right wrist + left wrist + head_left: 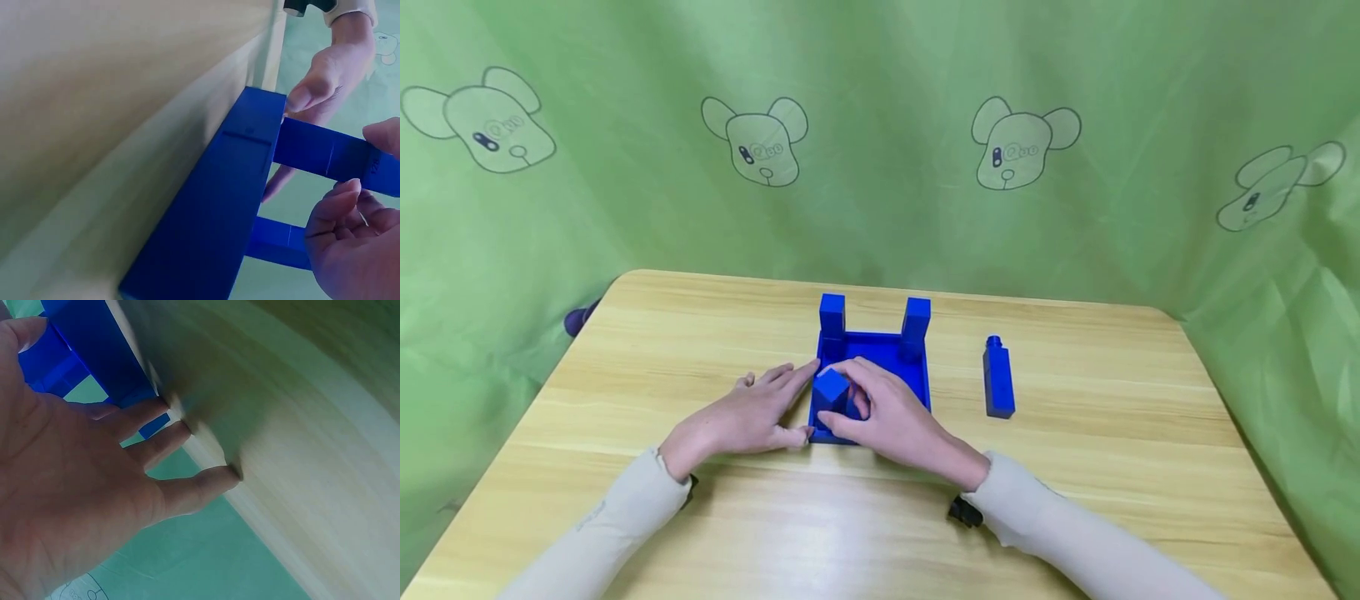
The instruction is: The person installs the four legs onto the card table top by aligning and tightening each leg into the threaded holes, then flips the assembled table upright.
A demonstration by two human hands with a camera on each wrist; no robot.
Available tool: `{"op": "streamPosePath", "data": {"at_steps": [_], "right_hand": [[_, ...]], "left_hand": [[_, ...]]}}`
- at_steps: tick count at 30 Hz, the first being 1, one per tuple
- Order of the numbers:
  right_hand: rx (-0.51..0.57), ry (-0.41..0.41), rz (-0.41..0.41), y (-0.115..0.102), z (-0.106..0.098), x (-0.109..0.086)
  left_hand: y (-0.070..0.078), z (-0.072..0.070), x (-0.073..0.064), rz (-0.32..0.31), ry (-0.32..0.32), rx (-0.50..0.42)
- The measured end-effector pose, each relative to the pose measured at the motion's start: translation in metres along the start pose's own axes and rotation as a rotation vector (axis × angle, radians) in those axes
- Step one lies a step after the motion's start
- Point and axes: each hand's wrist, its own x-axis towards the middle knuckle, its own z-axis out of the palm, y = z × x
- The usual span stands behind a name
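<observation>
A shallow blue square tray (880, 343) with raised edges sits on the table. My right hand (895, 418) pinches a blue square post (831, 386) between thumb and fingers at the tray's near left corner. In the right wrist view this held post (325, 153) stands out from the tray's edge (206, 206). My left hand (748, 417) lies along the tray's left side with spread fingers, its thumb and forefinger touching the edge. In the left wrist view, fingertips of the left hand (94, 481) rest on the table. Whether the held post's lower end is seated is hidden.
Two blue posts, a left one (832, 315) and a right one (917, 318), stand upright in the tray's far corners. A loose blue post (998, 382) with a threaded end lies right of the tray. Green cloth (880, 208) hangs behind the wooden table (1097, 433).
</observation>
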Motion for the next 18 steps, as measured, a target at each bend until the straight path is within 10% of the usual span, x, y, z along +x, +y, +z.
{"op": "streamPosePath", "data": {"at_steps": [18], "right_hand": [[0.027,0.076,0.022,0.0004,0.0077,-0.0066]], "left_hand": [[0.0037,0.0043,-0.0031,-0.002,0.017,0.007]]}}
